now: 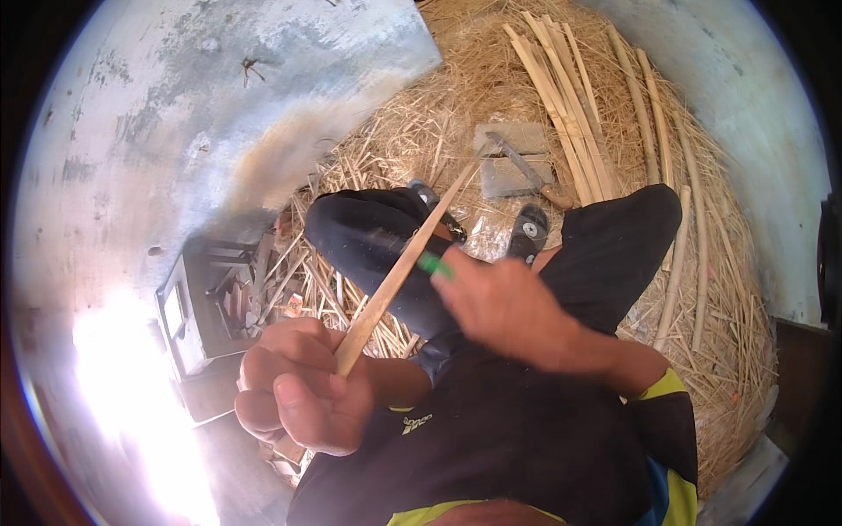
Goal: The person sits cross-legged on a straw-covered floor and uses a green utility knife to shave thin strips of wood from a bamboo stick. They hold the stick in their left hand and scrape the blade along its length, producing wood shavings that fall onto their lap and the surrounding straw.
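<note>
My left hand [303,386] is closed in a fist at the left, gripping the lower end of a long, thin bamboo strip [395,279]. From the fist the strip slants up and away to the right, narrowing to its far tip. My right hand [504,302], smeared by motion, wraps round a green handle [434,264] close beside the middle of the strip. The blade of this green-handled knife is too blurred to make out clearly. Whether it touches the strip I cannot tell.
Grey blocks [517,178] lie beyond my feet, with a wooden-handled knife [531,169] across them. Long split bamboo strips [566,105] and poles [675,263] lie right. Shavings [430,123] cover the floor. A box-like frame [206,302] and pale wall [175,114] stand left.
</note>
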`<state>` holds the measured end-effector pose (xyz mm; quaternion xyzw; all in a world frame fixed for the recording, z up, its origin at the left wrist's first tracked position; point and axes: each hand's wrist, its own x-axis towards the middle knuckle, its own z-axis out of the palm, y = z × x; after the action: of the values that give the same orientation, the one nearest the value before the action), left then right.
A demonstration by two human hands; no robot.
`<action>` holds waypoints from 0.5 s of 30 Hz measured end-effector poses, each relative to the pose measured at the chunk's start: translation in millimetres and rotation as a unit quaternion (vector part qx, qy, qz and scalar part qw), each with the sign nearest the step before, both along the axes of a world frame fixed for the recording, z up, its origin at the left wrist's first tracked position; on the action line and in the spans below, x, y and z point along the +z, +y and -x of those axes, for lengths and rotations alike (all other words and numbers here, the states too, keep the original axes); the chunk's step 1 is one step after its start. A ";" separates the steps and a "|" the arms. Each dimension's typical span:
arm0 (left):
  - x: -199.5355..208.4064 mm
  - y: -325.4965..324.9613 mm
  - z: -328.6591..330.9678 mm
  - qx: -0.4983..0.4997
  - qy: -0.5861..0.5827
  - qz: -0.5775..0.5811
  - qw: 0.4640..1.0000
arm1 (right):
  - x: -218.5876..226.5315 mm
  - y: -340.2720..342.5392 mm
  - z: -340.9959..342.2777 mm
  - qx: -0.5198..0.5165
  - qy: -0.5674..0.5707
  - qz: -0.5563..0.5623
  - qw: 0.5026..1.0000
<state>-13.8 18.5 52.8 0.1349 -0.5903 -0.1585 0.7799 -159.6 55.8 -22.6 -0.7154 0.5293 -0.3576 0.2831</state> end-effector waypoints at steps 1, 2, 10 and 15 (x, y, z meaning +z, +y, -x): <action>-0.6 4.0 1.1 0.004 -0.011 0.001 1.000 | 8.5 11.4 -5.6 0.032 -0.041 0.025 0.998; 1.6 3.1 3.0 -0.032 0.004 -0.027 0.999 | 9.2 11.8 -6.9 0.035 -0.072 0.024 0.997; 9.1 3.3 12.2 0.058 0.060 -0.069 0.994 | -10.4 3.5 -8.3 -0.010 -0.048 0.012 0.999; 4.6 0.0 6.7 0.084 0.125 -0.081 0.985 | -54.7 -20.5 2.5 -0.099 0.055 -0.066 0.991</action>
<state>-20.5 18.4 57.4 0.2252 -0.4599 -0.1555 0.8447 -162.2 35.3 -77.3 -0.6581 0.6345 -0.3082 0.2633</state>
